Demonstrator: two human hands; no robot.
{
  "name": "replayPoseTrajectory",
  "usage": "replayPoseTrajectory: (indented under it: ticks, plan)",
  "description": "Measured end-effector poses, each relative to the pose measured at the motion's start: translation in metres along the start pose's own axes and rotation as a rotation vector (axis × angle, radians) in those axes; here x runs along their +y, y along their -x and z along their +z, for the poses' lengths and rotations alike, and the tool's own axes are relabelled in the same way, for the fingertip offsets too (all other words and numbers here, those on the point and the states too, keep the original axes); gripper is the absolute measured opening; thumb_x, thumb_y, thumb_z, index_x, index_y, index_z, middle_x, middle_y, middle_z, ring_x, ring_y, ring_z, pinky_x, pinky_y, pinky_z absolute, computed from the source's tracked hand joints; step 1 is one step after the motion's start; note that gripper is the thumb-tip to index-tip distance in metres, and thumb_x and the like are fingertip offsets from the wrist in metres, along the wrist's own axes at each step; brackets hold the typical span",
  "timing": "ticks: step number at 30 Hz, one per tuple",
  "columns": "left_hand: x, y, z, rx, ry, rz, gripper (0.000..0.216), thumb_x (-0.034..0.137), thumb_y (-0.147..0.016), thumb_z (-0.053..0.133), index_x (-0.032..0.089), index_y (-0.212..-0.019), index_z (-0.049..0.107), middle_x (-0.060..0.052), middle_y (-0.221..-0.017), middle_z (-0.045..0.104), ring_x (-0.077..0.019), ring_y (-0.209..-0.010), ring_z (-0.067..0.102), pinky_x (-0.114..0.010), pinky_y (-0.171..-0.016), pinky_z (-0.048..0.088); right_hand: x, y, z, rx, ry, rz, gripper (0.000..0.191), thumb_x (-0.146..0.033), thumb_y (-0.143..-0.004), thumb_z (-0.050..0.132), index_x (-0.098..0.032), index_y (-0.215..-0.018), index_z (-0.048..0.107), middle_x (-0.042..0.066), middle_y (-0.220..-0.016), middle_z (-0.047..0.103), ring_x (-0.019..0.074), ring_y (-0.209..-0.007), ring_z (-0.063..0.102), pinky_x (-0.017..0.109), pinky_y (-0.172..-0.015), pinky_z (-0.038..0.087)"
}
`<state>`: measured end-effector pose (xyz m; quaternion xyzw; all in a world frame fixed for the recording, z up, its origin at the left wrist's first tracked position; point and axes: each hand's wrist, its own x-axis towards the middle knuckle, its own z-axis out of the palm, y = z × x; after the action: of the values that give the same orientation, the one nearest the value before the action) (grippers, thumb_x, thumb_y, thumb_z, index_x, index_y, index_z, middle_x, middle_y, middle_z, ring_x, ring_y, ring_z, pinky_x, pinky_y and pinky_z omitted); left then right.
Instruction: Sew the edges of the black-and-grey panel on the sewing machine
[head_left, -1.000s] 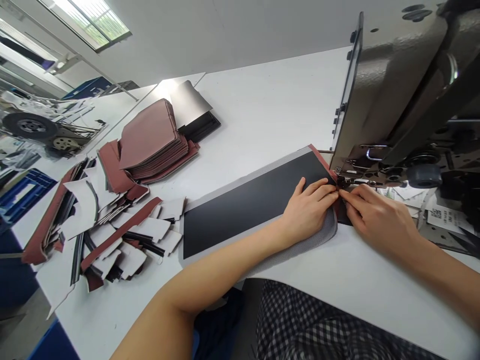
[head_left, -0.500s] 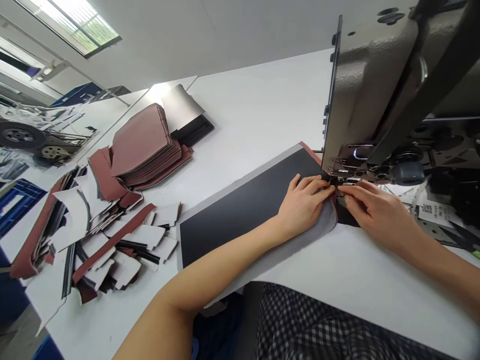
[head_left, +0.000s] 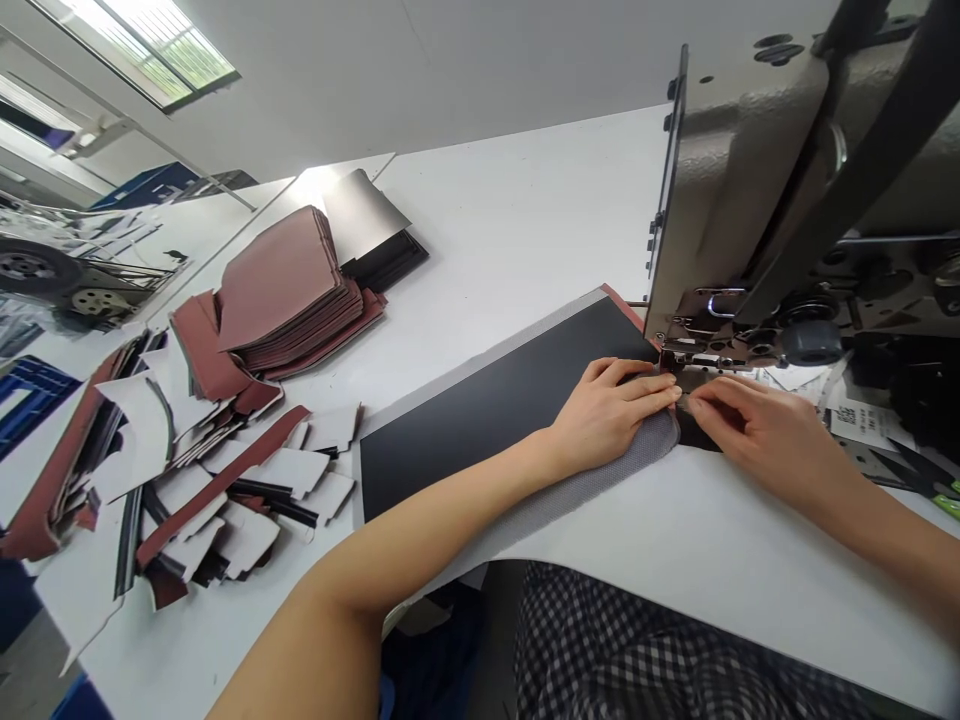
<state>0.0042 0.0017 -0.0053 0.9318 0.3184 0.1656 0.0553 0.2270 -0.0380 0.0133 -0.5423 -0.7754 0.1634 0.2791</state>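
A long black panel [head_left: 480,415] with a grey mesh border and a reddish edge strip lies on the white table [head_left: 525,220], its right end under the foot of a grey sewing machine [head_left: 757,190]. My left hand [head_left: 611,415] lies on the panel's right end, fingers stretched flat toward the needle. Facing it from the right, my right hand [head_left: 757,430] presses its fingertips onto the material just in front of the presser foot. The two sets of fingertips almost touch.
A stack of reddish-brown leather pieces [head_left: 289,290] and black sheets [head_left: 382,250] sits at the back left. Loose white, black and red offcuts [head_left: 187,470] spread along the left. Scissors [head_left: 926,475] and paper labels lie to the right of the machine. Blue crates stand at far left.
My left hand's fingers have flattened out on the panel. Both hands have shifted slightly, staying at the presser foot. The view has moved a little.
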Motion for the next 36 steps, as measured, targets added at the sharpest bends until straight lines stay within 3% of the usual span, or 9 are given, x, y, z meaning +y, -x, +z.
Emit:
replayPoseTrajectory:
  ticks: [5,10,14,19,24,27,36]
  plan:
    - [-0.002,-0.002,-0.001,-0.021,0.001,0.021,0.042,0.016,-0.105,0.041,0.027,-0.14,0.061,-0.001,-0.144,0.062,-0.0194,-0.135,0.053,-0.041,-0.113,0.039,0.01,-0.001,0.003,0.019,0.086,-0.047,0.023,-0.028,-0.098,0.05,-0.026,-0.104,0.072,0.0,-0.097,0.07,0.0155,-0.072,0.064,0.03,-0.064,0.047]
    - [-0.001,0.003,-0.002,-0.06,0.015,0.13,0.041,0.012,-0.103,0.04,0.025,-0.135,0.063,-0.001,-0.143,0.063,-0.0174,-0.135,0.054,-0.038,-0.114,0.043,0.015,0.0,0.006,0.004,0.101,-0.077,0.027,-0.026,-0.099,0.047,-0.026,-0.106,0.073,0.0,-0.102,0.07,0.0158,-0.079,0.066,0.029,-0.066,0.048]
    - [0.006,0.013,-0.002,-0.005,0.052,0.113,0.037,0.016,-0.105,0.04,0.021,-0.132,0.065,-0.007,-0.14,0.065,-0.0191,-0.132,0.057,-0.037,-0.111,0.048,0.016,-0.001,0.007,-0.003,0.104,-0.11,0.029,-0.024,-0.098,0.047,-0.027,-0.112,0.073,0.001,-0.106,0.07,0.0167,-0.083,0.066,0.029,-0.066,0.049]
    - [0.003,0.016,-0.007,-0.035,0.093,0.162,0.038,0.015,-0.104,0.043,0.024,-0.135,0.063,-0.006,-0.137,0.066,-0.0195,-0.135,0.053,-0.038,-0.115,0.044,0.019,-0.002,0.007,-0.033,0.105,-0.185,0.037,-0.022,-0.099,0.044,-0.028,-0.122,0.072,0.004,-0.105,0.067,0.0179,-0.088,0.064,0.03,-0.067,0.051]
    - [-0.001,0.015,-0.012,-0.104,0.061,0.142,0.042,0.014,-0.102,0.044,0.028,-0.138,0.062,-0.006,-0.137,0.064,-0.0212,-0.13,0.053,-0.041,-0.114,0.043,0.025,-0.003,0.001,-0.151,-0.005,-0.192,0.035,-0.024,-0.098,0.046,-0.034,-0.114,0.076,0.002,-0.103,0.064,0.0158,-0.084,0.064,0.027,-0.065,0.051]
    - [-0.001,0.016,-0.011,-0.088,0.095,0.15,0.038,0.017,-0.104,0.043,0.028,-0.132,0.066,-0.006,-0.131,0.067,-0.0203,-0.13,0.053,-0.04,-0.115,0.042,0.026,-0.002,-0.001,-0.183,-0.003,-0.238,0.037,-0.023,-0.097,0.045,-0.034,-0.114,0.076,0.003,-0.103,0.064,0.0176,-0.089,0.064,0.03,-0.073,0.053]
    - [-0.026,0.0,-0.008,-0.052,0.143,0.22,0.033,0.02,-0.105,0.045,0.026,-0.123,0.071,-0.006,-0.127,0.071,-0.0195,-0.13,0.058,-0.037,-0.112,0.045,0.023,-0.002,0.005,-0.034,0.165,-0.325,0.038,-0.016,-0.098,0.043,-0.025,-0.12,0.073,0.004,-0.099,0.064,0.0182,-0.088,0.062,0.029,-0.073,0.051]
